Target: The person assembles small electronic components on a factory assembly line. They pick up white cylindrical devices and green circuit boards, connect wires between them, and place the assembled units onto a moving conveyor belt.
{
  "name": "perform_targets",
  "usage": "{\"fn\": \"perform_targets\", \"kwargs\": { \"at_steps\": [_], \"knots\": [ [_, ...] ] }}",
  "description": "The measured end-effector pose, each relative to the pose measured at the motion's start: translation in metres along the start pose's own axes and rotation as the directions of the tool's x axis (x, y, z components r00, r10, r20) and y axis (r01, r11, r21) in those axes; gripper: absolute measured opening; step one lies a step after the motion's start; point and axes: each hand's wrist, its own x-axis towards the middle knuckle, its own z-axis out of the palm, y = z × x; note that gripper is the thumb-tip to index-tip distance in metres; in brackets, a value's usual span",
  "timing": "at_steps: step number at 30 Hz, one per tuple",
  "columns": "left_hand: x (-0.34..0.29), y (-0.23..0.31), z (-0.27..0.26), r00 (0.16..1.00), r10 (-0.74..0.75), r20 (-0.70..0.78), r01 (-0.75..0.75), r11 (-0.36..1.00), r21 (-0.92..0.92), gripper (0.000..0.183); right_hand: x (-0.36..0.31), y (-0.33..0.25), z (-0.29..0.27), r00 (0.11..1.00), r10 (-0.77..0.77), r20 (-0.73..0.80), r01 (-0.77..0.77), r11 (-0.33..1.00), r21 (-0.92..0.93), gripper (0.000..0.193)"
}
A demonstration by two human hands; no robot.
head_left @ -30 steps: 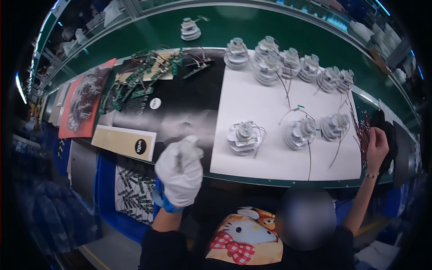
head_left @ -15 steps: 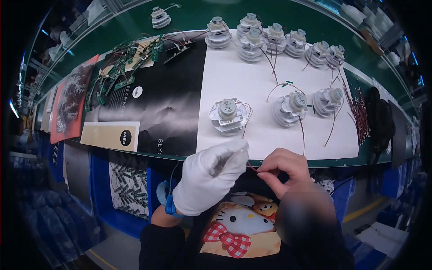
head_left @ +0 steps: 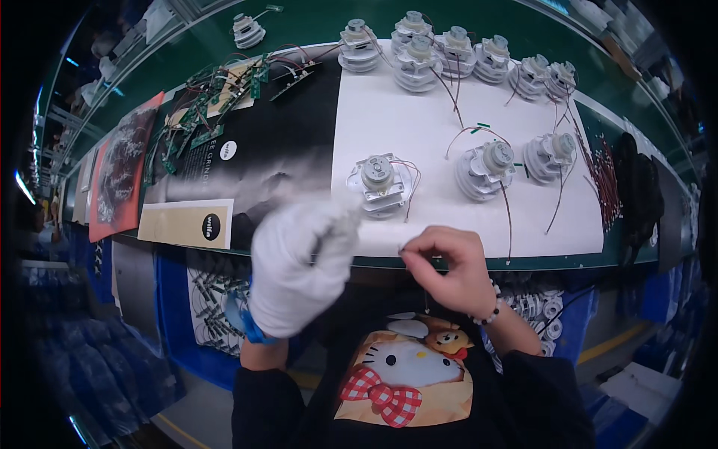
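Observation:
My left hand (head_left: 303, 262), in a white glove with a blue wrist strap, is at the front edge of the bench. Motion blurs its fingers, so what they hold is unclear. My bare right hand (head_left: 449, 269) pinches thumb and forefinger together over the edge, with a tiny dark tip showing at the fingertips; what it belongs to cannot be made out. Just beyond both hands stands a white motor assembly (head_left: 377, 173) with a round metal motor on top and thin wires looping off its right side. Two similar assemblies, one nearer (head_left: 486, 170) and one farther right (head_left: 550, 157), trail wires.
More motor assemblies (head_left: 416, 63) line the back of the white sheet (head_left: 419, 135). Green circuit boards (head_left: 206, 135) with wires lie tangled on a black sheet (head_left: 299, 150). Red-brown wires (head_left: 606, 179) are bunched at right. Blue bins (head_left: 176, 314) with parts sit below the bench.
My left hand has moved left, away from the right one. My right hand has shifted slightly left and up; the reddish wire seen between the hands no longer shows there.

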Motion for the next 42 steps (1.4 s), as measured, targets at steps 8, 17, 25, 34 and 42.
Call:
{"fn": "perform_targets", "kwargs": {
  "at_steps": [8,17,25,34,42],
  "knots": [
    [0.050,-0.036,0.013,0.933,0.069,0.352,-0.022,0.990,-0.136,0.026,0.022,0.024,0.029,0.932,0.314,-0.180,-0.253,0.922,0.294,0.009],
    [0.045,-0.040,0.023,0.948,0.026,0.319,0.020,0.990,-0.142,0.024,0.024,0.027,0.035,0.912,0.367,-0.182,-0.278,0.882,0.381,0.014],
    [0.045,-0.041,0.026,0.961,0.035,0.274,0.013,0.985,-0.172,0.025,0.025,0.026,0.037,0.912,0.247,-0.327,-0.188,0.961,0.203,0.010],
    [0.045,-0.046,0.031,0.967,0.172,0.188,-0.144,0.977,-0.155,0.023,0.032,0.022,0.027,0.918,0.338,-0.207,-0.293,0.931,0.219,0.009],
    [0.043,-0.047,0.033,0.977,0.131,0.166,-0.107,0.984,-0.145,0.018,0.046,0.007,0.004,0.907,0.421,0.006,-0.421,0.907,0.020,0.013]
  ]
}}
